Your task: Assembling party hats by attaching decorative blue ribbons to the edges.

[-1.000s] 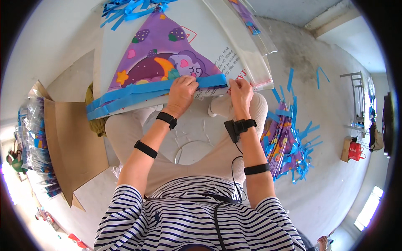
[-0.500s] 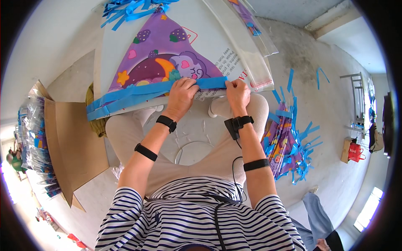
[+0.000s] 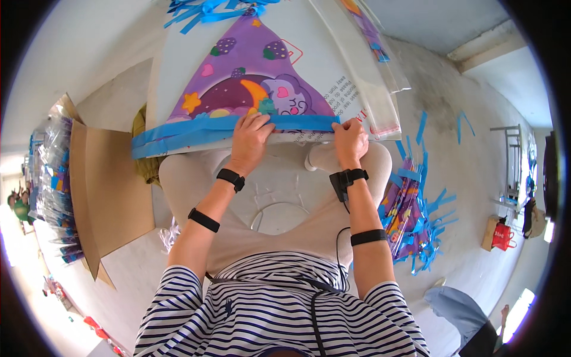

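A purple triangular printed sheet, which looks like a kite (image 3: 226,74), lies with its point away from me on a white board (image 3: 172,50). A long blue ribbon (image 3: 196,128) runs along its near edge, with its left end hanging past the board's side. My left hand (image 3: 250,141) is closed over the middle of the ribbon, fingers curled down onto it. At the ribbon's right end my right hand (image 3: 351,141) is closed in a pinch, thumb and fingertips together. More blue streamers (image 3: 217,12) bunch at the sheet's far tip.
Clear plastic bags (image 3: 372,77) lie on the board's right side. A pile of purple pieces with blue streamers (image 3: 410,217) is on the floor at right. At left stands an open cardboard box (image 3: 113,196) beside packed bags (image 3: 53,184). Another person's leg (image 3: 458,309) shows lower right.
My left hand has slid leftward along the ribbon, away from the right hand. My right hand stays pinched at the ribbon's right end. The whole view has shifted slightly.
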Demonstrator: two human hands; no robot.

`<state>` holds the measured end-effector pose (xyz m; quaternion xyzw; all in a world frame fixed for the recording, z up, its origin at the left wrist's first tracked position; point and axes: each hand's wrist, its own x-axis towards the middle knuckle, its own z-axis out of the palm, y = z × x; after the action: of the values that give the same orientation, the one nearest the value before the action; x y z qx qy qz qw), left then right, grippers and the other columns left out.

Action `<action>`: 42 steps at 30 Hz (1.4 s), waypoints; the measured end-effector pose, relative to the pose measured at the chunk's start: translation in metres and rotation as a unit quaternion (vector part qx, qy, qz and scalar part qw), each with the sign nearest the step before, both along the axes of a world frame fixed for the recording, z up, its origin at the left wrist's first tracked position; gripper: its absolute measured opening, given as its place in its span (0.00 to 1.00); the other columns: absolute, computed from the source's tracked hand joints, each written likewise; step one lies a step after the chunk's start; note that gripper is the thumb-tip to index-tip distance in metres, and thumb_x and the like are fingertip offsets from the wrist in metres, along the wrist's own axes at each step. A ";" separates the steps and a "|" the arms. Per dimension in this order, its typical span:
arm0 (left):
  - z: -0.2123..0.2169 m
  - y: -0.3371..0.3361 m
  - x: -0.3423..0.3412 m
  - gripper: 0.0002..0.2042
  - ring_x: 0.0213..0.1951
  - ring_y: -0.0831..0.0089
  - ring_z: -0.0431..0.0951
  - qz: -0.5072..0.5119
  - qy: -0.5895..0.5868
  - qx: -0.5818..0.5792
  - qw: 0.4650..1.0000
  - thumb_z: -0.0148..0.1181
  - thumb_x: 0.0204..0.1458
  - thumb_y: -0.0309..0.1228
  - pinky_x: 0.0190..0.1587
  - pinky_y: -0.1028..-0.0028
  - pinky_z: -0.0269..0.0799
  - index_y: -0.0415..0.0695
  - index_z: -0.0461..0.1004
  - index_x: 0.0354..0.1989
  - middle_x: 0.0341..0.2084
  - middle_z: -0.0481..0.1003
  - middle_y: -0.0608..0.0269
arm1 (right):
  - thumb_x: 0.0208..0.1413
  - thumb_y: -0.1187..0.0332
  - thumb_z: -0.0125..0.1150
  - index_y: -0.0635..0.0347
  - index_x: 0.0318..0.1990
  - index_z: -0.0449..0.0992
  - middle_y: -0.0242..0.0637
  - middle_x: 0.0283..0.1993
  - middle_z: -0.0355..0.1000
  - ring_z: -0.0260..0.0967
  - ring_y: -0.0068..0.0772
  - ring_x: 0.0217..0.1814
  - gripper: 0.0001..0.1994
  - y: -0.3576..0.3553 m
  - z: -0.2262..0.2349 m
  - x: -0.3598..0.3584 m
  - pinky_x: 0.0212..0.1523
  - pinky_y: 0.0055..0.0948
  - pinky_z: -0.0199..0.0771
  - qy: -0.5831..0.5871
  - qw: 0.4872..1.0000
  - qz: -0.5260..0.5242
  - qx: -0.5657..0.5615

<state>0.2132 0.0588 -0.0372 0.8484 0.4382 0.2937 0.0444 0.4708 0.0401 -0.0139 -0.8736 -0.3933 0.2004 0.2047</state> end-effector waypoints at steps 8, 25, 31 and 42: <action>-0.024 -0.006 -0.019 0.14 0.58 0.62 0.74 0.033 -0.004 0.029 0.999 0.63 0.45 0.28 0.62 0.52 0.66 0.49 0.80 0.43 0.49 0.78 0.64 | 0.55 0.67 0.69 0.61 0.40 0.79 0.42 0.35 0.78 0.76 0.43 0.38 0.10 0.010 0.016 -0.042 0.40 0.39 0.75 -0.049 0.954 0.150 0.254; 0.019 -0.034 -0.313 0.10 0.23 0.66 0.80 0.495 -0.311 -0.130 0.801 0.66 0.52 0.35 0.29 0.66 0.76 0.39 0.82 0.33 0.22 0.81 0.57 | 0.59 0.74 0.67 0.62 0.40 0.80 0.27 0.33 0.76 0.68 0.16 0.29 0.04 0.049 -0.033 -0.102 0.31 0.19 0.71 0.375 0.881 0.229 0.177; 0.019 -0.018 -0.377 0.14 0.15 0.78 0.74 0.429 -0.528 -0.383 0.625 0.71 0.53 0.42 0.16 0.78 0.65 0.44 0.78 0.29 0.20 0.79 0.63 | 0.60 0.74 0.67 0.63 0.40 0.80 0.26 0.33 0.75 0.67 0.15 0.29 0.04 0.045 -0.033 -0.097 0.31 0.18 0.70 0.373 0.885 0.218 0.173; -0.003 0.020 -0.391 0.15 0.14 0.80 0.64 0.494 -0.604 -0.337 0.527 0.75 0.49 0.33 0.15 0.78 0.55 0.47 0.72 0.21 0.16 0.70 0.69 | 0.60 0.71 0.68 0.62 0.40 0.81 0.25 0.31 0.74 0.65 0.14 0.27 0.05 0.045 -0.034 -0.104 0.30 0.17 0.66 0.371 0.883 0.229 0.170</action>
<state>-0.1776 0.0787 -0.0404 0.0379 0.7220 0.5414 0.4292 0.3668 0.0856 -0.0482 -0.5724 -0.5059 0.4815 0.4296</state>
